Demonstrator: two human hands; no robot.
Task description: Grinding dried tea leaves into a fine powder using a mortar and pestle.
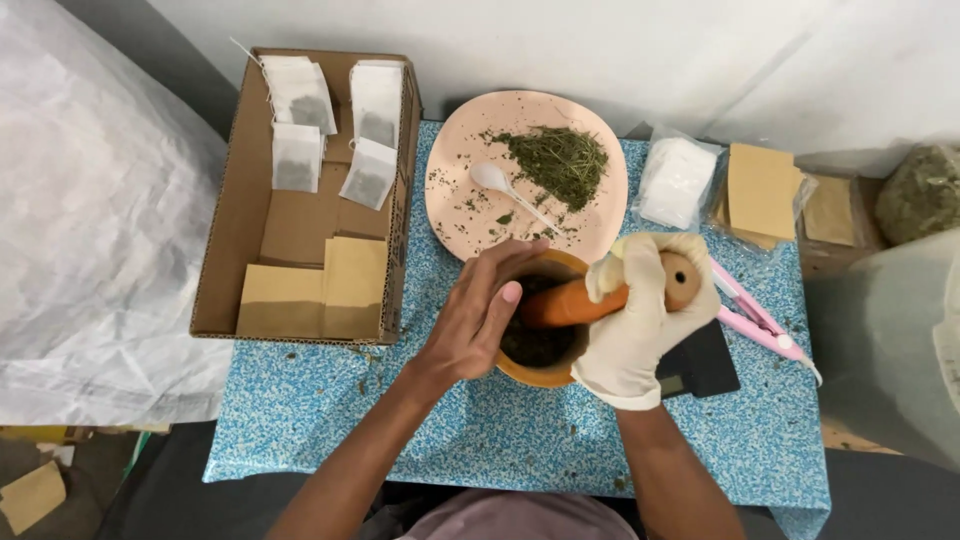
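A wooden mortar [540, 372] with dark crushed herbs inside stands on the blue speckled table [320, 400]. My bare left hand [478, 312] grips the mortar's left rim. My right hand [640, 320], in a white glove, is closed around a wooden pestle [570, 302] that lies slanted with its tip down in the mortar. Just behind the mortar is a pink plate [455, 150] holding a heap of dried green herbs [558, 158] and a white plastic spoon [500, 185].
A cardboard box [300, 235] at the left holds several filled white tea bags [298, 155] and brown envelopes. Right of the plate lie a packet of white bags [676, 180], brown envelopes [760, 190], a pink tool [755, 318] and a small black scale [705, 365].
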